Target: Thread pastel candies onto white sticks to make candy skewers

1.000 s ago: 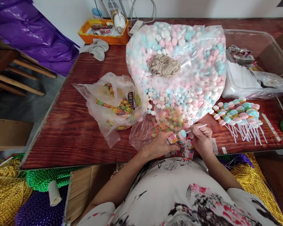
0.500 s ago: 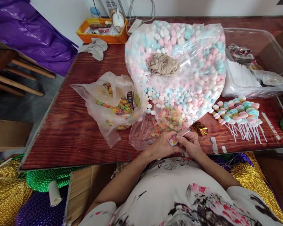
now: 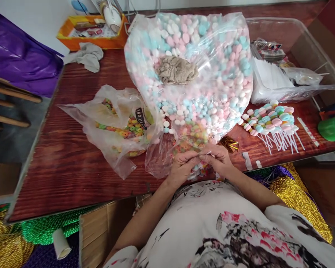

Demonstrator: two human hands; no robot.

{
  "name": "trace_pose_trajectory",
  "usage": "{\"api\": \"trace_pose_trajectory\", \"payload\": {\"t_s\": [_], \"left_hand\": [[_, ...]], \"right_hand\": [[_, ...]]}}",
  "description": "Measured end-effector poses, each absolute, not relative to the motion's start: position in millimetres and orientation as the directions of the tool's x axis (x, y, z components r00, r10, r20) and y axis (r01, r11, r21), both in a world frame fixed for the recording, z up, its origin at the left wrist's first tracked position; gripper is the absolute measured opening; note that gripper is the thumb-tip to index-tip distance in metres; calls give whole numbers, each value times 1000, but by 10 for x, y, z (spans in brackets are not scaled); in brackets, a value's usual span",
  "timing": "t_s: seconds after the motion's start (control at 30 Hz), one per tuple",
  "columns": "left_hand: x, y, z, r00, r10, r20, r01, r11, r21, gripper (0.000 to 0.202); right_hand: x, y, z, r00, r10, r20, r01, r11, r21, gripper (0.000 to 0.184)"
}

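Observation:
At the table's front edge my left hand [image 3: 184,165] and my right hand [image 3: 216,158] meet, fingertips pinched together. A short piece of a thin white stick [image 3: 208,153] shows at my right fingers. Whatever is between my left fingers is hidden. Small colourful printed pieces [image 3: 203,171] lie just below my hands. Right behind them is a clear bag of ring-shaped candies [image 3: 194,136]. To the right sits a bundle of candy skewers [image 3: 276,117] with pastel discs on white sticks.
A large clear bag of pastel candies [image 3: 223,70] fills the middle, a brown cloth [image 3: 177,70] on top. Left of it is another candy bag [image 3: 123,126]. A clear plastic bin [image 3: 290,91], green tape roll [image 3: 331,128], gold twist ties [image 3: 229,144] and orange tray [image 3: 95,42] stand around.
My fingertips have come together, and the printed piece that was in my left hand no longer shows there. Less of the white stick is visible. The view has shifted, moving the table contents leftward.

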State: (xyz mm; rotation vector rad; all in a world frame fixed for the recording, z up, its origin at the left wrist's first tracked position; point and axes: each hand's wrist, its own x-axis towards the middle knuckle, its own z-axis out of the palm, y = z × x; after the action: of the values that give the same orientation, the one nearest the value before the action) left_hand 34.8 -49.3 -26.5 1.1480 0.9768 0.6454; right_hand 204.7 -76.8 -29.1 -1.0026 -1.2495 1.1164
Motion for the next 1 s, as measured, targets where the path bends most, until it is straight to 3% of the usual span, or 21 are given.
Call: {"api": "trace_pose_trajectory", "payload": {"t_s": [0.1, 0.17, 0.3, 0.47, 0.63, 0.9, 1.0], "left_hand": [[393, -531, -274, 310, 896, -318, 5, 333, 943, 37], [431, -534, -251, 242, 936, -255, 7, 261, 965, 35], [492, -548, -226, 259, 957, -129, 39, 123, 992, 34], [387, -554, -271, 465, 802, -374, -27, 435, 900, 53], [238, -507, -231, 579, 707, -405, 107, 427, 898, 48], [209, -417, -252, 683, 562, -466, 106, 555, 825, 41], [208, -418, -241, 682, 547, -485, 47, 629, 776, 36]], "right_hand": [[2051, -827, -377, 131, 984, 118, -180, 141, -973, 25], [2034, -863, -400, 160, 984, 82, -215, 116, -970, 34], [1930, -880, -394, 172, 970, 169, -55, 181, -982, 8], [1905, -831, -420, 182, 944, 275, 13, 277, -961, 5], [1865, -878, -484, 231, 934, 272, 66, 263, -962, 6], [1817, -861, -542, 255, 913, 318, 128, 294, -947, 9], [1988, -882, -474, 179, 867, 466, 385, 374, -844, 19]]}}
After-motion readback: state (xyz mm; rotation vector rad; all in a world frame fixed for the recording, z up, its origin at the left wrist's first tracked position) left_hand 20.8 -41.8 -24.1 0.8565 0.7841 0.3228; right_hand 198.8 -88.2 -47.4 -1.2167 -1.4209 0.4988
